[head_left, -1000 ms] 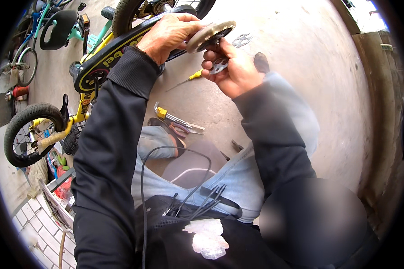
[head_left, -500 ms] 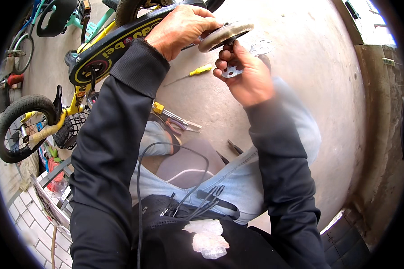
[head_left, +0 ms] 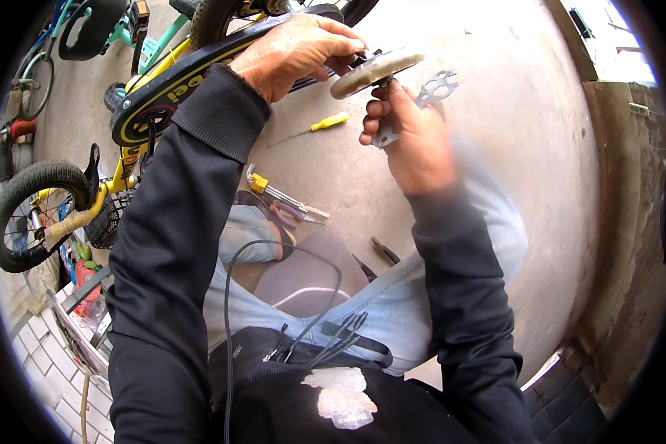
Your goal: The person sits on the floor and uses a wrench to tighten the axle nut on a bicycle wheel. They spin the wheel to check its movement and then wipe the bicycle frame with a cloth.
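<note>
A small training wheel (head_left: pixel 376 70) with a pale, worn tyre is held tilted up between my two hands. My left hand (head_left: pixel 297 53) is closed, its fingertips pinching dark hardware at the wheel's upper side; the exact part is too small to make out. Below the wheel, my right hand (head_left: pixel 416 140) is closed around a flat silver multi-hole bicycle spanner (head_left: pixel 438 87). The spanner's open-jawed end sticks out past the thumb, and its other end shows under the fingers. My right thumb and fingertips also touch the black axle end under the wheel.
A yellow children's bicycle (head_left: pixel 118 166) with a black chain guard (head_left: pixel 155 111) lies at the left. On the floor are a yellow-handled screwdriver (head_left: pixel 328 121), a hex key set (head_left: pixel 274 191), red-handled pliers (head_left: pixel 283 214) and a dark tool (head_left: pixel 385 250). A dangling black cable (head_left: pixel 228 333) crosses my lap.
Both hands have shifted slightly with the wheel, which has moved a little right and down. The spanner in my right hand has turned, its jawed end now pointing farther up and right.
</note>
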Action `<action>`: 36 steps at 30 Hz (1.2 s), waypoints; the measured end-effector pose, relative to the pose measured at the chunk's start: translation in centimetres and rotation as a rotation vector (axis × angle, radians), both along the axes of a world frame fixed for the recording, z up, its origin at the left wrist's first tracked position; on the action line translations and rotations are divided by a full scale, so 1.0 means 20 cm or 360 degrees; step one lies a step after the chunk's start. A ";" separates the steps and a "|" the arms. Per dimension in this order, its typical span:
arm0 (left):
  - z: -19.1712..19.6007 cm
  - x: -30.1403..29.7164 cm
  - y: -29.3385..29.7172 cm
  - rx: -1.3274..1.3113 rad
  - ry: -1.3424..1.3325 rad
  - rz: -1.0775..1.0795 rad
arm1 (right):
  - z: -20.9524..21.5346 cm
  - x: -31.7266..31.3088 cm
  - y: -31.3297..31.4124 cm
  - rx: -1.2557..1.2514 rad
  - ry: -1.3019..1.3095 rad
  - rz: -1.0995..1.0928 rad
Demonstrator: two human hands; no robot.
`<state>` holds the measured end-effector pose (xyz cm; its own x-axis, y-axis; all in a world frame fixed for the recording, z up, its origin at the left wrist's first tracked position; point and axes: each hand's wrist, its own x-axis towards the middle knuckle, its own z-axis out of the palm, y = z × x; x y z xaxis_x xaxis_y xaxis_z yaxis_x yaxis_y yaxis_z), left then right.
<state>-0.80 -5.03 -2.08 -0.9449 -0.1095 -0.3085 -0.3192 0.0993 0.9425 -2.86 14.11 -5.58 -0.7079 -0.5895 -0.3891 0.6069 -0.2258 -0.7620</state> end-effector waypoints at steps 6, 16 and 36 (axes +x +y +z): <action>0.01 0.00 0.04 -0.0110 0.0030 -0.0014 | 0.00 0.06 0.00 0.0394 -0.0244 -0.0089; 0.03 -0.02 0.06 -0.0070 0.0021 -0.0007 | 0.06 0.20 -0.10 -0.0056 -0.0249 0.0125; 0.05 0.04 0.04 0.0020 0.0010 0.0108 | 0.09 0.20 -0.03 0.0141 -0.0094 0.0266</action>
